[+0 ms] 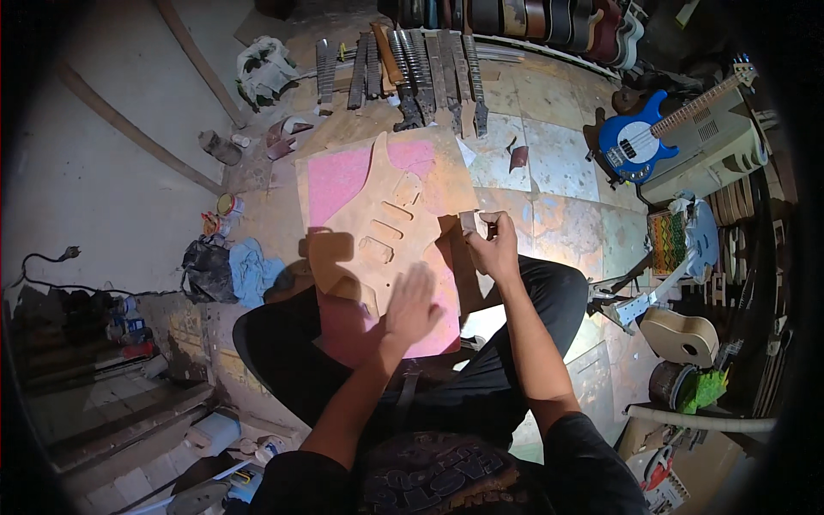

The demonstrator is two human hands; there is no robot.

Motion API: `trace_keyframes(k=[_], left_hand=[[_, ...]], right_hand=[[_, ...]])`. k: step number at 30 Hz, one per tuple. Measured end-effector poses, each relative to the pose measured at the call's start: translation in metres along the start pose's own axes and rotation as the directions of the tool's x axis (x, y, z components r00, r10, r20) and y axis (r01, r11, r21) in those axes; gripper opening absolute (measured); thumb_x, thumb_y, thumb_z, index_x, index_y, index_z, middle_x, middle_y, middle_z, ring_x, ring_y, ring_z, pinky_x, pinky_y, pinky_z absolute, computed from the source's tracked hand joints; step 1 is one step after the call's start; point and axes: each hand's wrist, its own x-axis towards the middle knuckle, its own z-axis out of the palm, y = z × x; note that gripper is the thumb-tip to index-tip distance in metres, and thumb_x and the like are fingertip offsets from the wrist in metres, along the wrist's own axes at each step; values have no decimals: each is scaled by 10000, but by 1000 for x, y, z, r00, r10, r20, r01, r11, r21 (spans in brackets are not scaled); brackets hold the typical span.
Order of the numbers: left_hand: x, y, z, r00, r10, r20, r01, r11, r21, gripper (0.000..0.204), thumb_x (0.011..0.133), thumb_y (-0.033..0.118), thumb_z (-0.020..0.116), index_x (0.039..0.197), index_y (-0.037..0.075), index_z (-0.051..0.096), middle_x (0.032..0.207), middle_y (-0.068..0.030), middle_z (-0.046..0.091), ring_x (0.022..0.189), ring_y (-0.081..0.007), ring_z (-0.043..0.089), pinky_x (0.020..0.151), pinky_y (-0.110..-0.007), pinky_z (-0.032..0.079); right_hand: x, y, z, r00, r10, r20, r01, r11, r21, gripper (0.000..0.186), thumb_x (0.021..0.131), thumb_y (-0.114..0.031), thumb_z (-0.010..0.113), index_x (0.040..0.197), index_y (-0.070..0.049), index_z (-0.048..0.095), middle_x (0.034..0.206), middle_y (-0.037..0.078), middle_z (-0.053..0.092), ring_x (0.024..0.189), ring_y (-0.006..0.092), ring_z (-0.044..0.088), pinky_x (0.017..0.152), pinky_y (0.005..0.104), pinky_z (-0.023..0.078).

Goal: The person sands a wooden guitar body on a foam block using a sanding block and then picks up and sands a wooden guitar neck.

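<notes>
A pale wooden guitar body (342,257) with cut-out cavities lies on a pink board (335,180) across my lap. My left hand (412,300), slightly blurred, is spread over the body’s lower right part, its fingers stretched out. My right hand (491,245), at the board’s right edge beside the body, pinches a small pale grey folded piece (470,225), which looks like sandpaper. Dark shadows fall across the body’s left side and beside my right hand.
Several guitar necks (369,69) lie beyond the board. A blue bass (631,146) leans at the upper right; an unfinished acoustic body (682,335) sits at the right. A blue cloth (249,270), dark bag (206,270) and cans (227,206) are at the left.
</notes>
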Motion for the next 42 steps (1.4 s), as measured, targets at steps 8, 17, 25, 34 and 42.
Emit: trace_keyframes(k=[8, 17, 25, 34, 42], left_hand=[[-2, -97, -44, 699, -708, -103, 676, 701, -228, 538, 1062, 453, 596, 1341, -6, 628, 1306, -230, 682, 1051, -423, 717, 879, -536, 575], [60, -24, -10, 880, -412, -235, 446, 888, 113, 917, 1002, 597, 586, 1504, -160, 457, 1602, -383, 403, 1510, -484, 377, 1246, -583, 282], [154, 19, 12, 953, -275, -131, 297, 933, 205, 881, 977, 447, 591, 1632, -81, 328, 1740, -251, 270, 1632, -409, 190, 1319, -569, 113], [173, -6, -38, 977, 148, 151, -166, 979, 119, 821, 962, 473, 649, 1558, -61, 468, 1674, -276, 369, 1589, -412, 284, 1307, -564, 196], [168, -106, -31, 982, -116, -146, 130, 988, 88, 899, 1047, 616, 498, 1648, -31, 329, 1749, -231, 265, 1642, -372, 191, 1316, -581, 147]], right_hand=[[5, 1, 8, 1000, 4, -20, -3, 999, 44, 459, 793, -215, 864, 1116, 26, 644, 1074, 196, 636, 988, 306, 616, 892, 397, 511], [21, 22, 6, 994, 62, -85, -55, 995, 81, 465, 793, -222, 857, 1122, 28, 645, 1079, 186, 636, 975, 300, 612, 875, 400, 507], [16, 27, -1, 986, 92, -141, -83, 994, 71, 467, 802, -211, 865, 1132, 41, 651, 1054, 150, 668, 930, 222, 611, 865, 356, 515], [21, 30, -7, 974, 148, -169, -120, 979, 167, 453, 807, -184, 871, 1135, 31, 645, 1044, 96, 659, 919, 176, 588, 868, 337, 515], [20, 28, -4, 976, 157, -148, -133, 978, 160, 445, 807, -175, 873, 1131, 31, 647, 1061, 96, 661, 935, 177, 577, 875, 333, 505]])
